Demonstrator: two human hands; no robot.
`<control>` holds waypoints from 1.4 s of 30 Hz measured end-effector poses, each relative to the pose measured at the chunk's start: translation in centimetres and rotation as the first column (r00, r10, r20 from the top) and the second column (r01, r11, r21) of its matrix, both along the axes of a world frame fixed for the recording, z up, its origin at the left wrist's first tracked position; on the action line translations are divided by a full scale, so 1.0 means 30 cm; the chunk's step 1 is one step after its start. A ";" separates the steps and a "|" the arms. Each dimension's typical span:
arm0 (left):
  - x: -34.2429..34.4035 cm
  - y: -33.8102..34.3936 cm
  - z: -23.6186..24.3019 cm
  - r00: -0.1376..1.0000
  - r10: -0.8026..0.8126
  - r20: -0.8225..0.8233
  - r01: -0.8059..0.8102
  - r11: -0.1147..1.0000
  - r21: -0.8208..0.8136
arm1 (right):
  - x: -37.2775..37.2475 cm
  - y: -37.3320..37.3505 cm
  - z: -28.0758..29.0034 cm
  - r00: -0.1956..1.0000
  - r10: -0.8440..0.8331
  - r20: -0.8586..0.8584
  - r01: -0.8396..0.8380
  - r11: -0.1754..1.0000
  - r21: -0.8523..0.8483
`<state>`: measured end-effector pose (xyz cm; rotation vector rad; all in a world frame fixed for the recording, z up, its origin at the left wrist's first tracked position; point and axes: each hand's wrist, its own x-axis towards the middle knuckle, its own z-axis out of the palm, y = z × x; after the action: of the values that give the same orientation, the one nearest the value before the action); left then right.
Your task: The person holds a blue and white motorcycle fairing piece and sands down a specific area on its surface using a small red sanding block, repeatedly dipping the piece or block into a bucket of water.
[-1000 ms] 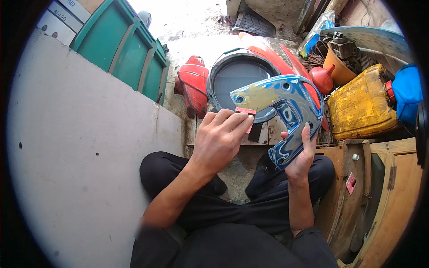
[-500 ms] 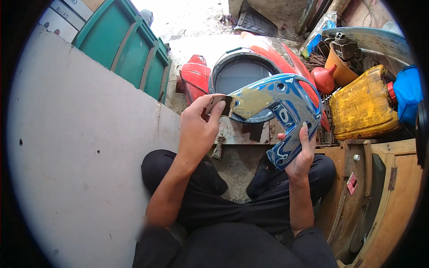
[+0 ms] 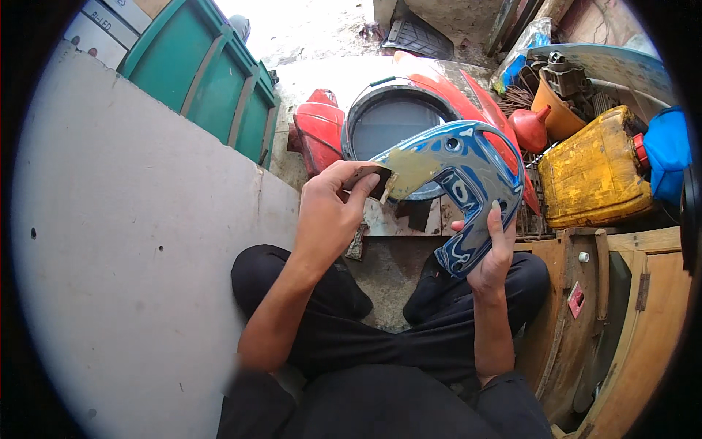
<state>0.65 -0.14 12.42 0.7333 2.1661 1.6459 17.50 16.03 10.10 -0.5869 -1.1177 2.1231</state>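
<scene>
My right hand grips the lower leg of a glossy blue and grey curved plastic panel, which looks like a motorcycle body panel. A dull beige patch covers its left arm. My left hand pinches a folded piece of dark sandpaper, brown on its outer face, between thumb and fingers. The sandpaper touches the panel's left end at the patch edge, and it hides that end. Behind the panel stands a black bucket of greyish water, partly covered by it.
Red body panels lie around the bucket. To the right are a stained yellow jerrycan, a red funnel and an orange container of metal parts. A wooden cabinet stands near right; a white wall borders the left, beside a green crate.
My left hand has shifted slightly right and down with the sandpaper along the panel's left end. The panel has tilted a little in my right hand.
</scene>
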 end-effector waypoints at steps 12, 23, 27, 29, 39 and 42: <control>-0.004 -0.009 0.045 0.906 0.069 -0.417 -0.050 0.997 0.057 | -0.009 0.005 -0.005 0.998 -0.064 0.002 0.064 0.997 -0.041; 0.102 0.041 0.004 0.540 -0.190 -0.820 -0.015 0.972 -0.235 | -0.001 0.013 -0.014 0.996 -0.085 0.007 0.085 0.993 -0.084; 0.100 0.033 0.016 0.584 -0.245 -0.774 0.081 0.966 -0.245 | -0.013 0.005 -0.001 0.991 -0.128 0.034 0.130 0.989 -0.066; 0.092 0.027 0.034 0.628 -0.203 -0.751 0.108 0.979 -0.174 | -0.013 0.008 0.002 0.991 -0.130 0.015 0.130 0.990 -0.045; 0.059 0.046 -0.013 0.744 0.133 -0.654 -0.175 0.985 0.001 | -0.013 -0.035 0.006 0.992 -0.127 0.012 0.127 0.991 0.036; 0.075 0.060 -0.009 0.751 0.108 -0.651 -0.134 0.991 0.010 | -0.015 -0.039 -0.002 0.992 -0.122 -0.006 0.123 0.990 0.066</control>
<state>2.89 1.65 12.16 1.3465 2.7508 1.5485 17.05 14.85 10.03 -0.6070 -1.1175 1.9742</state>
